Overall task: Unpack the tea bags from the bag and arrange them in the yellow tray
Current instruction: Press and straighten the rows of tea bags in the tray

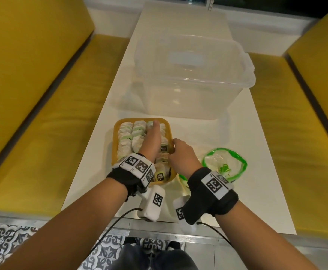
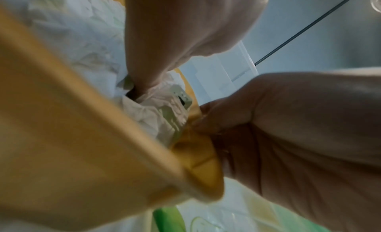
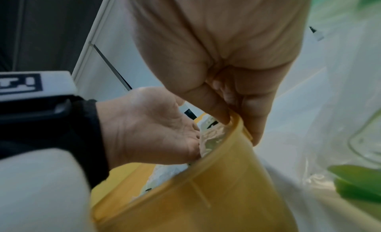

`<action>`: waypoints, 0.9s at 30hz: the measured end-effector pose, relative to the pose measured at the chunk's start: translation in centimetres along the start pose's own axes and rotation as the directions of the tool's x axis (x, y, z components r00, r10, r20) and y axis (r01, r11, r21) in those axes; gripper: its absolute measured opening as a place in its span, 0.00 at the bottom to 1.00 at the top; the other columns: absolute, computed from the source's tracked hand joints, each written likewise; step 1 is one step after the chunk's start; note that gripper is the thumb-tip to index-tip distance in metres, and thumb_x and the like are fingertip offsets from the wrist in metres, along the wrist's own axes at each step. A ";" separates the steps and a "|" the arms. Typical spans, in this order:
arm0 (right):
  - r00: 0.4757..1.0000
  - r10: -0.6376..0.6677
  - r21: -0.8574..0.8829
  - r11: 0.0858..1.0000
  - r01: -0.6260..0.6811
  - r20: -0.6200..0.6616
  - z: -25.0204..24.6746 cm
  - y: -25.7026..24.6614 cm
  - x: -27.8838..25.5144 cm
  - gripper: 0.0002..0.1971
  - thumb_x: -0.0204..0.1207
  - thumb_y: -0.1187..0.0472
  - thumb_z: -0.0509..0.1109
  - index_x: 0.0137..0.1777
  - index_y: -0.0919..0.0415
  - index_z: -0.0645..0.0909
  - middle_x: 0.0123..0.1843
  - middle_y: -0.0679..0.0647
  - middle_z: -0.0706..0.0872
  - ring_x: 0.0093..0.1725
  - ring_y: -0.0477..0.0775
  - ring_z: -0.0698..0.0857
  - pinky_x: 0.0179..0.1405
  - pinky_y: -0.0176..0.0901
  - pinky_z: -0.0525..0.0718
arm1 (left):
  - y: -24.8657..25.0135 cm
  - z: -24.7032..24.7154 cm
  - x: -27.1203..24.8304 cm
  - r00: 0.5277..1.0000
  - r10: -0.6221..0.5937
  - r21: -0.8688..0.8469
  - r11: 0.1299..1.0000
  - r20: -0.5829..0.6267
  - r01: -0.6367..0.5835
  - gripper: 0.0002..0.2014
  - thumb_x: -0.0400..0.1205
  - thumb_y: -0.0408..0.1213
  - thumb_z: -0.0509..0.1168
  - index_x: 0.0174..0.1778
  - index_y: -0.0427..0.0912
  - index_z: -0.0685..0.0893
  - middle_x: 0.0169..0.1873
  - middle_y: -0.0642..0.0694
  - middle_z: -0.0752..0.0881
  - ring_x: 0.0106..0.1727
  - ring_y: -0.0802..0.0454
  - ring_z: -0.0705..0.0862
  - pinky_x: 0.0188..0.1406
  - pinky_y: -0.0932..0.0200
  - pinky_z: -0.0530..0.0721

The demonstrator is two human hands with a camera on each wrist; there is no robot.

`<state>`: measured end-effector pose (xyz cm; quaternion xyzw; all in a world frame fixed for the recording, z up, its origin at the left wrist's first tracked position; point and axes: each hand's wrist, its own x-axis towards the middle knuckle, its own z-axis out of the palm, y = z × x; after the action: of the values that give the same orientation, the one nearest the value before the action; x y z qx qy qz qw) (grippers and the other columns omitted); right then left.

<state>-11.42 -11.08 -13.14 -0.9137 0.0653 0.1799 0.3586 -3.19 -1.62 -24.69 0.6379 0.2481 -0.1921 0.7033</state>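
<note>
Yellow tray (image 1: 116, 133) with white and pale-green tea bags (image 1: 127, 138). Clear bag (image 1: 224, 164) edged green. White table (image 1: 256, 133), clear box (image 1: 188, 78), yellow benches (image 1: 42, 114), black-and-white checked wrist tags (image 1: 215, 185), grey patterned floor (image 1: 3, 240).

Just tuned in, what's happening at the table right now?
A person is packing tea bags into the yellow tray. The left hand lies flat on the rows, pressing them in, while the right hand pinches the tray's right rim. The tray looks nearly full. The green-edged bag lies open to the right, apparently emptied.
</note>
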 end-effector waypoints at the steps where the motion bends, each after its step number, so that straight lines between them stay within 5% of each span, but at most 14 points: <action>1: 1.000 -0.002 0.002 1.000 0.002 -0.002 0.0 0.1 0.0 0.14 0.78 0.69 0.58 0.61 0.64 0.76 0.58 0.61 0.82 0.47 0.56 0.76 0.44 0.42 0.72 | 0.0 -0.1 0.1 1.000 -0.009 0.001 1.000 -0.012 0.009 0.69 0.46 0.90 0.50 0.82 0.54 0.65 0.79 0.46 0.72 0.76 0.45 0.74 0.75 0.41 0.71; 6: 1.000 -0.004 0.001 1.000 0.004 0.007 0.0 0.1 0.0 0.14 0.77 0.70 0.58 0.60 0.65 0.76 0.57 0.62 0.82 0.47 0.57 0.77 0.44 0.43 0.73 | 4.9 0.4 -7.4 0.995 0.085 0.044 0.996 -0.061 -0.082 0.43 0.79 0.70 0.45 0.86 0.45 0.55 0.82 0.43 0.64 0.80 0.43 0.67 0.80 0.42 0.65; 10: 1.000 -0.008 0.003 1.000 0.008 0.004 0.1 0.0 0.0 0.13 0.77 0.70 0.58 0.60 0.65 0.76 0.56 0.61 0.82 0.47 0.57 0.77 0.44 0.43 0.73 | 3.7 0.4 -6.1 0.995 0.084 0.036 0.996 -0.055 -0.082 0.59 0.58 0.79 0.44 0.84 0.47 0.61 0.80 0.44 0.70 0.78 0.44 0.71 0.78 0.42 0.69; 16: 1.000 -0.004 0.003 1.000 0.004 0.006 0.1 -0.2 0.1 0.15 0.76 0.70 0.59 0.62 0.65 0.75 0.58 0.61 0.82 0.50 0.59 0.79 0.47 0.44 0.76 | 4.8 0.8 -7.7 0.998 0.061 0.041 0.997 0.012 -0.061 0.44 0.77 0.70 0.44 0.84 0.44 0.61 0.80 0.43 0.69 0.79 0.44 0.69 0.80 0.42 0.66; 20: 1.000 -0.004 0.016 1.000 0.004 0.017 -0.4 0.0 0.0 0.16 0.76 0.70 0.59 0.63 0.64 0.77 0.59 0.61 0.83 0.57 0.62 0.82 0.50 0.46 0.79 | 4.9 0.1 -8.1 0.998 0.029 0.054 0.998 0.054 -0.032 0.54 0.63 0.79 0.50 0.80 0.46 0.70 0.76 0.45 0.75 0.75 0.46 0.75 0.77 0.42 0.70; 22: 1.000 -0.010 0.031 0.999 0.010 -0.014 -0.8 -0.1 -0.3 0.17 0.78 0.70 0.60 0.66 0.64 0.76 0.60 0.61 0.84 0.59 0.62 0.82 0.53 0.48 0.80 | 6.4 -0.4 -11.2 0.989 0.140 0.171 0.975 0.038 -0.144 0.34 0.79 0.67 0.51 0.68 0.43 0.78 0.64 0.48 0.82 0.65 0.53 0.80 0.71 0.46 0.75; 24: 0.994 -0.037 0.040 0.998 0.041 -0.101 -1.2 -0.1 -0.6 0.19 0.79 0.70 0.59 0.70 0.65 0.75 0.62 0.62 0.84 0.60 0.62 0.83 0.57 0.49 0.80 | 7.2 -1.4 -13.5 0.952 0.306 0.321 0.899 0.023 -0.297 0.13 0.88 0.47 0.54 0.56 0.48 0.83 0.42 0.57 0.81 0.44 0.65 0.78 0.53 0.62 0.78; 26: 0.971 -0.111 0.026 0.993 0.119 -0.210 -1.6 -0.2 -0.9 0.20 0.78 0.70 0.61 0.70 0.63 0.77 0.61 0.60 0.86 0.58 0.59 0.84 0.58 0.47 0.82 | 7.6 -3.3 -15.4 0.884 0.467 0.514 0.757 0.005 -0.403 0.13 0.87 0.39 0.59 0.62 0.49 0.86 0.36 0.62 0.80 0.36 0.69 0.74 0.34 0.79 0.73; 27: 0.954 -0.161 -0.004 0.986 0.166 -0.253 -1.8 -0.2 -1.0 0.19 0.78 0.70 0.62 0.67 0.61 0.81 0.59 0.58 0.87 0.56 0.57 0.85 0.54 0.43 0.81 | 7.6 -4.2 -16.0 0.851 0.525 0.612 0.670 0.007 -0.419 0.13 0.86 0.39 0.61 0.62 0.49 0.87 0.38 0.62 0.83 0.37 0.68 0.76 0.31 0.80 0.72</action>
<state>-11.80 -12.19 -11.43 -0.9283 0.0361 0.0313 0.3687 -12.02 2.68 -9.34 0.8807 0.0601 -0.0154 0.4697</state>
